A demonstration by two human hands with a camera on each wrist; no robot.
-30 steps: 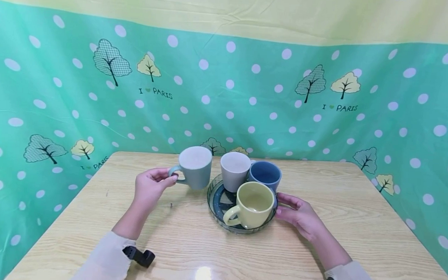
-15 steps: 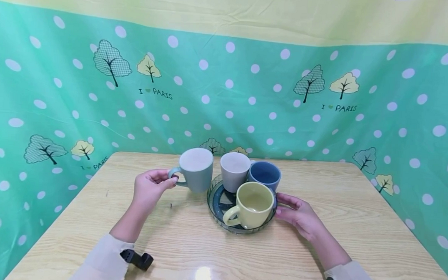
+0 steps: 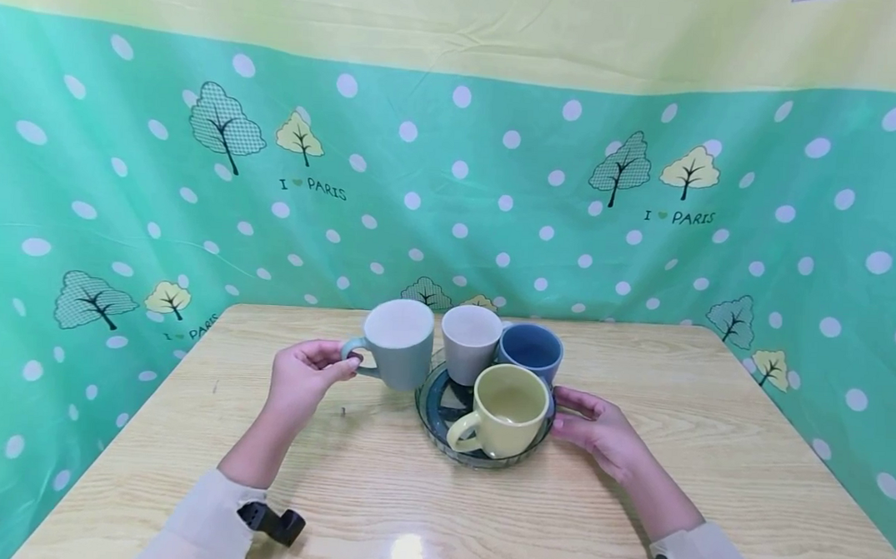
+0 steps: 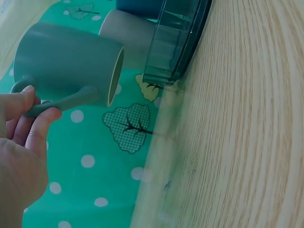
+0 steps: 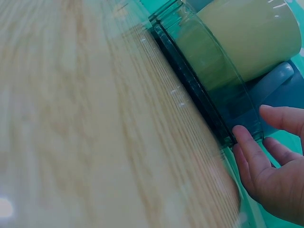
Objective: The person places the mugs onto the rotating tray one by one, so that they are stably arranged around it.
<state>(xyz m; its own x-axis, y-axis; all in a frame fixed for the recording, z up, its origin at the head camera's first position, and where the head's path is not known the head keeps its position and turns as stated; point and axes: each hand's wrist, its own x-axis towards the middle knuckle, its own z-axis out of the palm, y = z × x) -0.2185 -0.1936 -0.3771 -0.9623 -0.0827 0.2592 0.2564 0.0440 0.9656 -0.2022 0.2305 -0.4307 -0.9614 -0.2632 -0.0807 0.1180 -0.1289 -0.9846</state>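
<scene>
My left hand (image 3: 301, 381) pinches the handle of a grey-green mug (image 3: 399, 357) with a white inside. The mug is upright and raised, close to the left rim of a round, dark see-through tray (image 3: 478, 461). In the left wrist view, the base of this mug shows clear of the tabletop. Three cups stand in the tray: a pale grey cup (image 3: 469, 347), a blue mug (image 3: 532, 350) and a yellow mug (image 3: 512, 424) in front. My right hand (image 3: 599, 432) touches the tray's right side with extended fingertips (image 5: 242, 135); its exact contact is partly hidden.
The tray rests on a light wood-grain table (image 3: 378, 502), towards its back. Behind the table hangs a green dotted curtain (image 3: 452, 188) with printed trees. A black wrist camera (image 3: 272, 522) sits on the left sleeve.
My left hand has brought the grey-green mug slightly right and lower, nearer the tray. The right hand, the tray and its cups look unmoved.
</scene>
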